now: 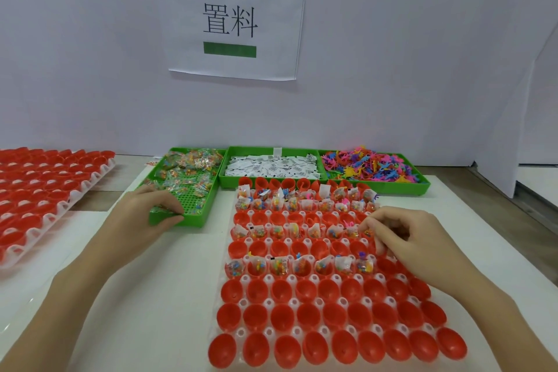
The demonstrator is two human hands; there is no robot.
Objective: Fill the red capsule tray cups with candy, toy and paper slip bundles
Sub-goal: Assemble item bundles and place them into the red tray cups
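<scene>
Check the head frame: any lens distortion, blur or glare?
Head view: wide-angle bowing, the white partition edge curves at right; lighting soft and even, faint shadows only; red capsule tray sharp, far candy packets soft; no strong glare.

I'm at a packing/assembly station, factory-type: printed sign (234,21) on partition wall, sorted parts in green bins (273,183), stacked red capsule trays (45,187) on my desk (169,266)

White wall (392,69), taped paper sign (232,21), white table (181,281).
</scene>
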